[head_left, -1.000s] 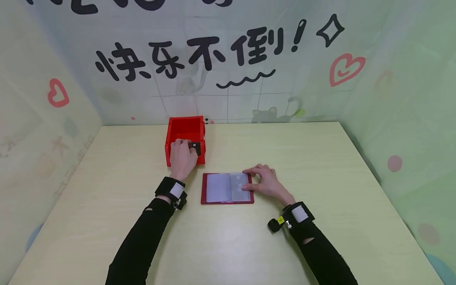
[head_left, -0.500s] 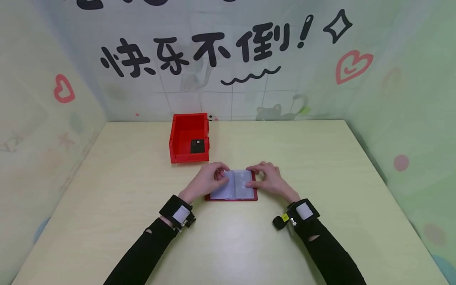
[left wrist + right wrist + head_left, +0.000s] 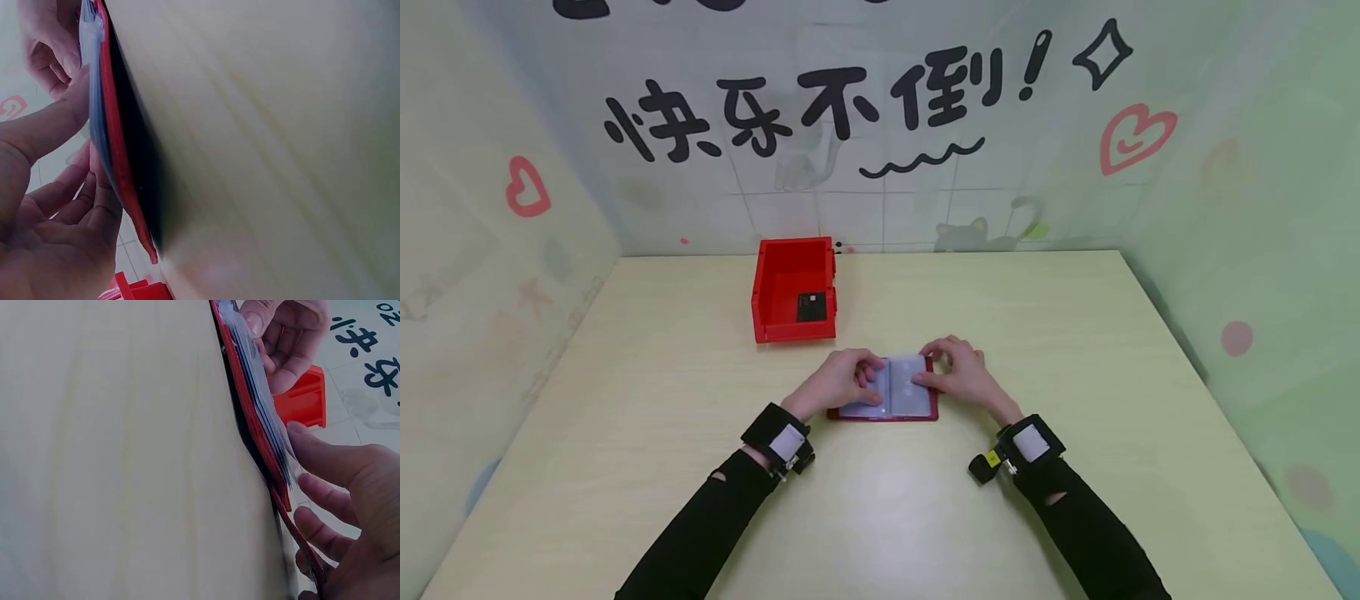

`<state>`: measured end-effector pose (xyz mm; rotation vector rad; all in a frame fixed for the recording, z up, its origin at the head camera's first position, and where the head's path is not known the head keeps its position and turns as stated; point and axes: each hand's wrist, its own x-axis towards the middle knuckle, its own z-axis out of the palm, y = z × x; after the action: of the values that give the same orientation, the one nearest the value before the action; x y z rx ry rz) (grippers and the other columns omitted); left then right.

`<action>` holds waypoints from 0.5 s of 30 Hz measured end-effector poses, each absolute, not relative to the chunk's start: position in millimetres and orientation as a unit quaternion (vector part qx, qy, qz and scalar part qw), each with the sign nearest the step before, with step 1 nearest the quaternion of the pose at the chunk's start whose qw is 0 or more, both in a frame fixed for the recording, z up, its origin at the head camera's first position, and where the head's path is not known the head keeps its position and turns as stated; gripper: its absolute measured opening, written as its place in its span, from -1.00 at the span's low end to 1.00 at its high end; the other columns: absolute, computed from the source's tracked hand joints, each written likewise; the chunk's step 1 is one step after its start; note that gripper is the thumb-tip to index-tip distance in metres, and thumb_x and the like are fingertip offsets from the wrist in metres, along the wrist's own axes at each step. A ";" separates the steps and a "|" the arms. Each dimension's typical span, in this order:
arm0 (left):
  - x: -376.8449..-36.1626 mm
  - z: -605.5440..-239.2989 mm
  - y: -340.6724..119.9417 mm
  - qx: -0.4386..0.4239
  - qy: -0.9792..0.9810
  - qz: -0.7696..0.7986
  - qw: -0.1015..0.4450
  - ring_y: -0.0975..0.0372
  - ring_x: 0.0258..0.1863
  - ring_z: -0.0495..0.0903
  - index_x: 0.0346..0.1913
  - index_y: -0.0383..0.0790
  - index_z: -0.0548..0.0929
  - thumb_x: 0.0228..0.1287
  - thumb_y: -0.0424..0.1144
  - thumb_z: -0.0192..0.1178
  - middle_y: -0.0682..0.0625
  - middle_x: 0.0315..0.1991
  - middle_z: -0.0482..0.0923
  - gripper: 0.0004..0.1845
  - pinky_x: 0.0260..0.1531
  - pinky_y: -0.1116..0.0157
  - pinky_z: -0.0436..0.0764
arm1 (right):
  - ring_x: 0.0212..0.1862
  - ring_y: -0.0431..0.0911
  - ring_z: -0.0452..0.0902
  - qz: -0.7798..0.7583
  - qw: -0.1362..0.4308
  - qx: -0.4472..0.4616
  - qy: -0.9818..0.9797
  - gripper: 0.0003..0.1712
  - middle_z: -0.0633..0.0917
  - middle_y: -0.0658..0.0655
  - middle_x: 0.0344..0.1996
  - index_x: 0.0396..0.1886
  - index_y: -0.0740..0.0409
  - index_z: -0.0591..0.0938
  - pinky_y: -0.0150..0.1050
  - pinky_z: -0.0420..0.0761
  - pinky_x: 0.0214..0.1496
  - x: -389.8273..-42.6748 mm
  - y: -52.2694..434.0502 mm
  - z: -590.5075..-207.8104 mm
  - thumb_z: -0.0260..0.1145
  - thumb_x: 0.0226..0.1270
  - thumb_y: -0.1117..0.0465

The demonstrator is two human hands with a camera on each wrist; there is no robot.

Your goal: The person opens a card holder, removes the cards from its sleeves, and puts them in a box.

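Note:
A red-covered card holder (image 3: 910, 392) lies open on the table, its clear sleeves showing in the head view. My left hand (image 3: 842, 382) is over its left page, the thumb on the sleeves and the other fingers curled by the far edge; whether it holds anything is hidden. At the right page, my right hand (image 3: 961, 373) pinches the sleeve edge between thumb and index finger. The right wrist view shows stacked sleeves (image 3: 256, 375) and a red closing strap (image 3: 299, 534) beside the right fingers. In the left wrist view the red cover (image 3: 115, 125) appears edge-on.
A red storage bin (image 3: 775, 329) stands behind and left of the card holder. One small black square piece (image 3: 811, 307) lies inside it. The pale wooden table (image 3: 1075, 333) meets a printed backdrop (image 3: 887, 208) at its back edge.
My left hand has come out of the red bin and over to the card holder's left page, leaving the black piece in the bin. My right hand stays at the right page.

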<state>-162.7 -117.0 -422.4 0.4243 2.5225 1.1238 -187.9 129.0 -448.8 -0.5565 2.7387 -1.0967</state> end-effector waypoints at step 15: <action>-160.8 -423.6 -118.9 0.144 0.888 0.404 0.165 0.20 -0.28 0.48 0.14 -0.31 0.51 0.06 -0.32 0.53 -0.11 -0.25 0.54 -0.42 -0.24 0.40 0.50 | -0.02 0.08 0.48 -0.340 0.060 -0.200 0.917 -0.45 0.63 0.18 -0.09 0.17 0.10 0.68 0.12 0.13 0.12 -183.9 120.8 -439.0 0.52 0.19 0.04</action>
<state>-160.8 -118.9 -423.6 0.4093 2.5296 1.1511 -183.9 120.8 -439.0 -0.6067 2.7744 -1.0293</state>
